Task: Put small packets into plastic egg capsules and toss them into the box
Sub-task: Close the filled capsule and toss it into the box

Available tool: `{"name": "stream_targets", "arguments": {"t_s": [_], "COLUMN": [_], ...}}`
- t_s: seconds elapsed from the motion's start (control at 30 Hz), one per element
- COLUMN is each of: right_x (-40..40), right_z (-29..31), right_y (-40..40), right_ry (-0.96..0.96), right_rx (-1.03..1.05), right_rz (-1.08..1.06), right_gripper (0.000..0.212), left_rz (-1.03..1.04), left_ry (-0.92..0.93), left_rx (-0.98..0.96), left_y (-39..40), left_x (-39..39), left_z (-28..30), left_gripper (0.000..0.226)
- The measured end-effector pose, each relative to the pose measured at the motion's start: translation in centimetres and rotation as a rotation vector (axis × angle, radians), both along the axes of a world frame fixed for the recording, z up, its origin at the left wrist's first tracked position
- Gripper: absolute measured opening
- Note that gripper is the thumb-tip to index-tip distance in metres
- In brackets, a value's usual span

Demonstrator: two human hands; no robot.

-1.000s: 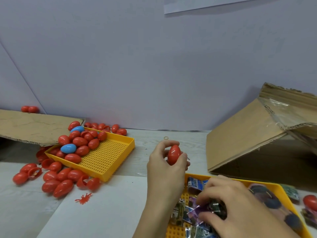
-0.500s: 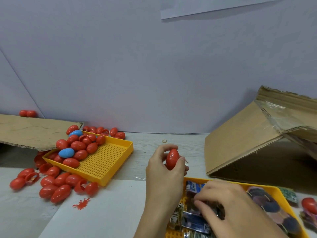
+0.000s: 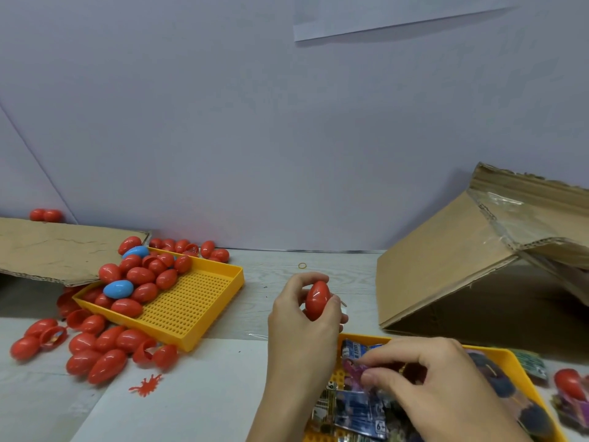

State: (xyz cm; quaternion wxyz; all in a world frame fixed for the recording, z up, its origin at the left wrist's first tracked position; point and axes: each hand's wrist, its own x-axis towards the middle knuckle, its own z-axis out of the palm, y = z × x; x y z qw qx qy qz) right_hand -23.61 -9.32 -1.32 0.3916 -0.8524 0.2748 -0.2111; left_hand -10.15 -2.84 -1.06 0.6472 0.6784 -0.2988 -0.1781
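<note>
Nearest, at the bottom right: right hand [image 3: 446, 393] down in a yellow tray [image 3: 516, 362] of small packets [image 3: 360, 409], fingers [image 3: 379, 378] curled and pinching at a purple packet [image 3: 353, 368] on top of the pile. Just left of that, above the tray's far edge: left hand [image 3: 302, 317] raised, fingers and thumb wrapped round a closed red egg capsule [image 3: 317, 299] held upright and clear of the table [image 3: 271, 282]. Off to the right of the tray, another red capsule [image 3: 570, 382] lying on loose packets. Farther left: a second yellow tray [image 3: 197, 301], tilted, with red capsules and a blue capsule [image 3: 118, 288] heaped at its far-left end; more red capsules [image 3: 95, 349] spilled on the table beside it, near a small red splat shape [image 3: 145, 385]. Beyond, at right: an open cardboard box [image 3: 446, 269] tipped on its side, mouth facing right. At far left: a flat cardboard flap [image 3: 57, 247].
</note>
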Motion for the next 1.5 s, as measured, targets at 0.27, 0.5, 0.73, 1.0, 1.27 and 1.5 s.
{"name": "stream_targets", "arguments": {"t_s": [0.27,0.5,0.73,1.0,1.27,1.5], "right_x": [-0.5,-0.6,-0.5,-0.7,-0.8,-0.8], "right_z": [-0.7,0.4,0.5,0.3,0.3,-0.3], "right_y": [-0.6,-0.6,-0.7,-1.0,-0.9,-1.3], "right_ry": [-0.221,-0.5,-0.541,-0.555,-0.559,-0.564], "right_rx": [0.135,0.276,0.357,0.448,0.418,0.542], "right_rz": [-0.256,-0.358,-0.319,-0.299,-0.269,-0.203], "right_gripper": [0.005,0.015,0.022,0.019,0.026,0.034], "left_rz": [-0.094,-0.351,-0.396,-0.504,-0.572,-0.647], "left_ry": [0.006,0.025,-0.037,0.189,0.32,0.326], "left_rx": [0.028,0.067,0.109,0.014,-0.074,-0.078], "left_y": [0.2,0.5,0.4,0.4,0.4,0.4], "left_x": [-0.2,-1.0,-0.9,-0.5,-0.3,-0.2], "left_z": [0.1,1.1,0.6,0.4,0.7,0.6], "left_gripper": [0.025,0.014,0.017,0.03,0.008,0.014]}}
